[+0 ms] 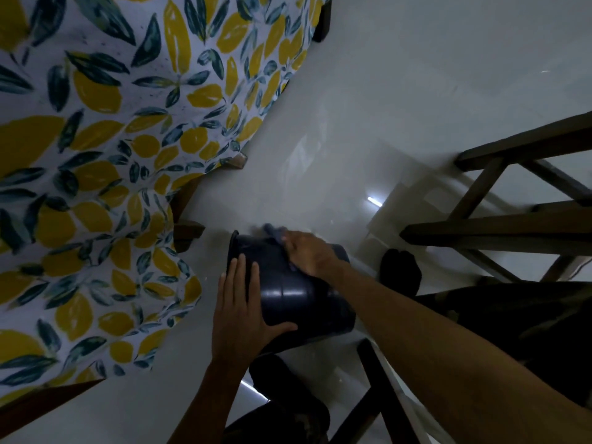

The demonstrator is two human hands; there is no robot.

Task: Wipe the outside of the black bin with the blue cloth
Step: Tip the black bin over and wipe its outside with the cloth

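Steadying the black bin, left fingers lie straight — right fingers clutch the blue cloth.

No legible text (dim, blurred)

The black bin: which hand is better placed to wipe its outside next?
Right. The right hand holds the blue cloth against the wall of the black bin; the left hand lies flat on the bin with straight fingers, steadying it, and has no cloth.

Black bin, blue cloth, white tablecloth patterned with yellow lemons
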